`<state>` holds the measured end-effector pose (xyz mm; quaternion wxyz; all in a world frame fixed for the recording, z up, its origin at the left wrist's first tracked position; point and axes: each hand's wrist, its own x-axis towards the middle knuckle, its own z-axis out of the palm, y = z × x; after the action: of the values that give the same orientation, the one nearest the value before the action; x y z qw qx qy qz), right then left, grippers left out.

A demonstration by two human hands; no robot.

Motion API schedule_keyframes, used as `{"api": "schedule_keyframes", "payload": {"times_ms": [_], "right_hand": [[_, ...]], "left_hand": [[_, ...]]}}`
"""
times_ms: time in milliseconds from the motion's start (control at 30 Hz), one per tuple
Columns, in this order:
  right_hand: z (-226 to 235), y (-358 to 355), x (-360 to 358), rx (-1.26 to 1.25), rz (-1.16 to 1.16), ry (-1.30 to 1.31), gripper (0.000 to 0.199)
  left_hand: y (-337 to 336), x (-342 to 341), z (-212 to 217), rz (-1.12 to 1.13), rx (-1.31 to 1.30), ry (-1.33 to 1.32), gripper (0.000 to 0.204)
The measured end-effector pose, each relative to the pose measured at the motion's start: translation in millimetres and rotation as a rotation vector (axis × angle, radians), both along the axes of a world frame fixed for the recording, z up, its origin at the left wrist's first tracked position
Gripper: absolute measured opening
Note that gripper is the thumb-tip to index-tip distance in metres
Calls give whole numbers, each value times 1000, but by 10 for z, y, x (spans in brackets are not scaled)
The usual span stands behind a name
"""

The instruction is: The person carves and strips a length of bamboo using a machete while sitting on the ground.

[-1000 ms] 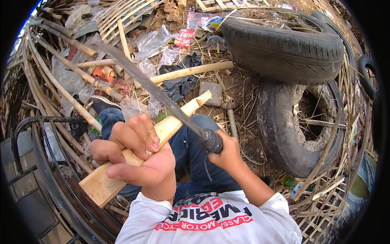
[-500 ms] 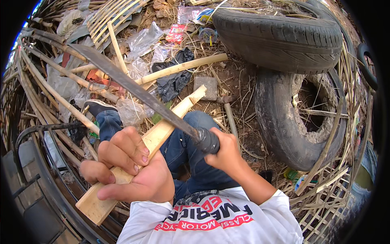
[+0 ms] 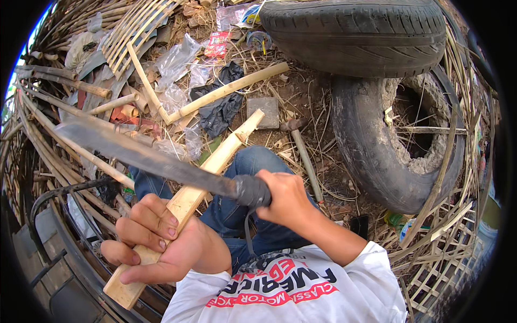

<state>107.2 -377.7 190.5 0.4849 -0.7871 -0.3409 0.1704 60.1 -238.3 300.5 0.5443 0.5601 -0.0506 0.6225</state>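
Note:
My left hand is wrapped round a split length of bamboo, pale and flat, slanting from lower left to upper right across my lap. In my right hand is a machete, gripped by its black wrapped handle. The long dark blade, blurred by motion, points to the left and crosses in front of the bamboo. Whether the edge touches the bamboo, I cannot tell. A thin dark cord hangs from the handle.
Two old tyres lie at the right, one resting on the other. A hammer and a grey block lie ahead of my knee. Bamboo poles crowd the left. Plastic litter and a black bag cover the ground; woven strips lie lower right.
The machete has come down and to the left, its blade tip lower. My left hand and the bamboo have shifted slightly down, still held. The view has moved a little.

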Motion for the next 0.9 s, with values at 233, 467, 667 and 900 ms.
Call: {"api": "schedule_keyframes", "payload": {"times_ms": [233,467,667,900], "right_hand": [[-627,-5,79,-166,-194,203,35],[113,3,40,-20,-28,141,32],[-649,-77,151,-218,-220,202,36],[-634,-92,172,-15,-124,895,22]], "left_hand": [[151,-51,-32,-7,-13,5,37],[54,9,5,-42,16,7,38],[32,-6,16,-39,38,20,36],[169,11,20,-11,-27,24,38]]}}
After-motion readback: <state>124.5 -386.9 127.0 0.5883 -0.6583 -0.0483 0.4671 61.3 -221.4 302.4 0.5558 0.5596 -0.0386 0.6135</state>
